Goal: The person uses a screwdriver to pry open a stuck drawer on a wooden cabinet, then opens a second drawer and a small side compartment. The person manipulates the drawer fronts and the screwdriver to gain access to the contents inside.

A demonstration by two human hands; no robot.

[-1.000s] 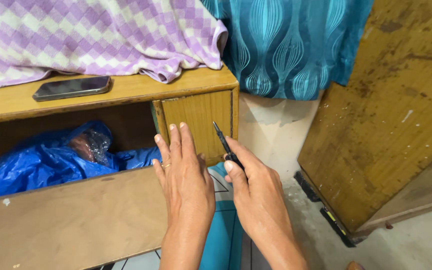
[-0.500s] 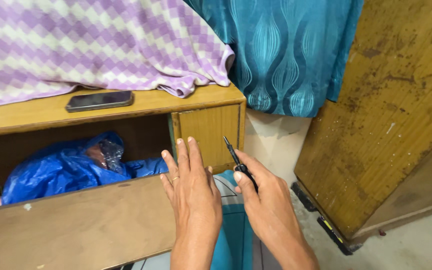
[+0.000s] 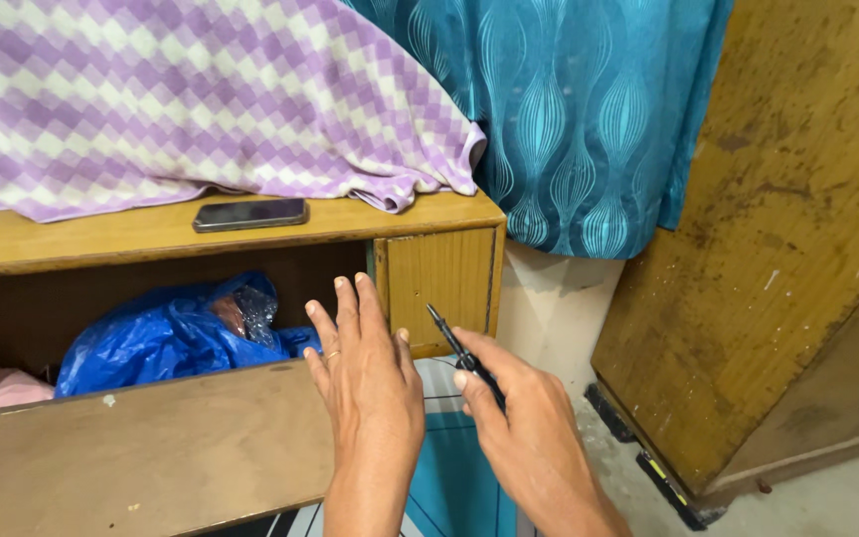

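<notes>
My left hand (image 3: 370, 383) lies flat, fingers together, against the right end of a loose brown wooden panel (image 3: 141, 452) that leans before the open compartment of a yellow wooden bed frame (image 3: 439, 283). A ring sits on one finger. My right hand (image 3: 524, 433) grips a thin black screwdriver (image 3: 457, 348), its tip pointing up-left toward the frame's small side panel. Inside the compartment lies a crumpled blue plastic bag (image 3: 171, 333).
A dark phone (image 3: 251, 214) rests on the frame's top ledge beside a purple checked sheet (image 3: 191, 99). A teal curtain (image 3: 569, 109) hangs behind. A stained wooden board (image 3: 777, 249) leans at the right. Teal mat and grey floor lie below.
The view has shifted, so the frame, phone and bag sit lower and further right. My hands have dropped slightly; the screwdriver tip is now tilted more to the left.
</notes>
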